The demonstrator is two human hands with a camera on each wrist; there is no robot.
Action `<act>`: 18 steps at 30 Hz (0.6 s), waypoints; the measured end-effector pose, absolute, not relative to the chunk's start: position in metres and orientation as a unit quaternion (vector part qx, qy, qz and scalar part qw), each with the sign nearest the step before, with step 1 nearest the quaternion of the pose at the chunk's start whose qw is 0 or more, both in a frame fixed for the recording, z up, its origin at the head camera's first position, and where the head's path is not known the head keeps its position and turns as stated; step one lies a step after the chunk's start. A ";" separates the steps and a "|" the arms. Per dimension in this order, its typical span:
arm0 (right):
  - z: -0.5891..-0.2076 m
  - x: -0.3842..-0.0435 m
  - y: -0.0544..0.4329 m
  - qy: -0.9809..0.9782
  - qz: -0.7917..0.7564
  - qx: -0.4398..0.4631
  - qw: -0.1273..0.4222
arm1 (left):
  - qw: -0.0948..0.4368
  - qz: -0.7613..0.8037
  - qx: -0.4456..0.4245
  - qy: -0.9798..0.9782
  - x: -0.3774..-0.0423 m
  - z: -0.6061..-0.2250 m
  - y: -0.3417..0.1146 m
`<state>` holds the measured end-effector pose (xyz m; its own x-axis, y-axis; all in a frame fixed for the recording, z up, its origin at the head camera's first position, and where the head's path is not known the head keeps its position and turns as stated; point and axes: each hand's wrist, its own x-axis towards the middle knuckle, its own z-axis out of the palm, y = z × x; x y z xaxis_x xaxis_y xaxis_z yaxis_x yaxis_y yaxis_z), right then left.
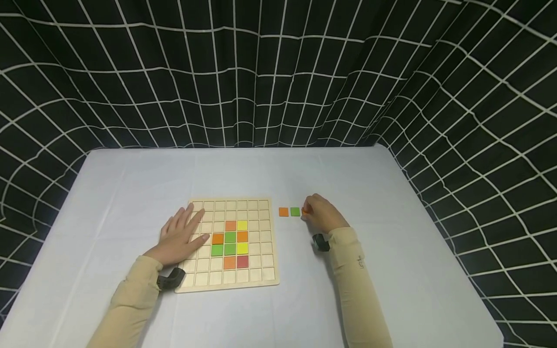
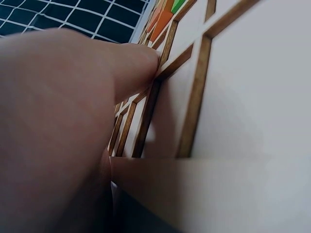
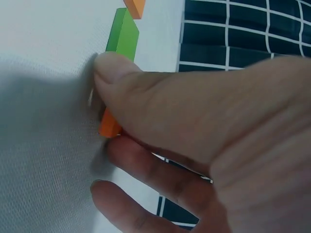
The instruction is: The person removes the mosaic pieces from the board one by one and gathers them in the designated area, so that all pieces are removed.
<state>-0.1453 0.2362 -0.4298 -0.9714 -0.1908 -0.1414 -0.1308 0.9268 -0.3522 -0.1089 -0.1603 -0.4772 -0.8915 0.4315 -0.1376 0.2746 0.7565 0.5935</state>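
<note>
Wooden grid board (image 1: 260, 248) lies flat on the counter (image 1: 417, 290), partly under L hand (image 1: 176, 239), well to the left of R hand (image 1: 323, 213). Status of hands: L hand extended, fingers spread, palm down across board's left side, no obj. held; thumb points twd the set tiles. R hand bent, thumb and fingers pinching one orange tile (image 3: 111, 125) at the counter surface; whether it is lifted at all, cannot tell.

Loose tiles, immed. left of R hand: green tile (image 1: 295, 211) next to the thumb tip, then second orange tile (image 1: 284, 212) a little farther left, btwn R hand and board edge. These two and the held pc. form approx. one row. Gap btwn held pc. and green tile hidden by thumb.

Set tiles, in board cells to the right of L thumb: ten pcs. in orange, green, yellow and red. Nearest is an orange one (image 1: 217, 239), just beyond thumb tip; red one (image 1: 242, 261) sits farther right and nearer the person.

Misc.: beige sleeves (image 1: 358, 285) on both arms; dark wrist cams (image 1: 321, 242) below each hand; blk curtain w/ white grid (image 1: 270, 72) beyond both hands.
</note>
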 end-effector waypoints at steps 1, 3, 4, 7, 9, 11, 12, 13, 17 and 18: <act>-0.430 -0.145 0.236 0.978 -0.172 -0.085 0.087 | 0.135 0.293 0.190 0.927 -0.109 -0.476 -0.160; -0.431 -0.145 0.237 0.977 -0.173 -0.092 0.084 | 0.135 0.294 0.190 0.927 -0.109 -0.475 -0.160; -0.432 -0.145 0.237 0.977 -0.173 -0.093 0.083 | 0.135 0.292 0.190 0.927 -0.109 -0.475 -0.160; -0.432 -0.145 0.237 0.977 -0.175 -0.093 0.080 | 0.133 0.293 0.191 0.927 -0.108 -0.472 -0.159; -0.432 -0.145 0.237 0.977 -0.176 -0.090 0.081 | 0.134 0.293 0.191 0.927 -0.108 -0.471 -0.159; -0.432 -0.145 0.238 0.977 -0.176 -0.093 0.081 | 0.134 0.294 0.190 0.927 -0.107 -0.470 -0.158; -0.432 -0.145 0.238 0.976 -0.177 -0.093 0.082 | 0.135 0.295 0.189 0.927 -0.107 -0.470 -0.158; -0.432 -0.145 0.238 0.976 -0.176 -0.094 0.083 | 0.136 0.295 0.188 0.927 -0.107 -0.469 -0.158; -0.428 -0.144 0.237 0.978 -0.171 -0.090 0.080 | 0.137 0.296 0.186 0.927 -0.106 -0.469 -0.158; -0.427 -0.144 0.237 0.979 -0.169 -0.088 0.078 | 0.136 0.296 0.186 0.927 -0.106 -0.470 -0.158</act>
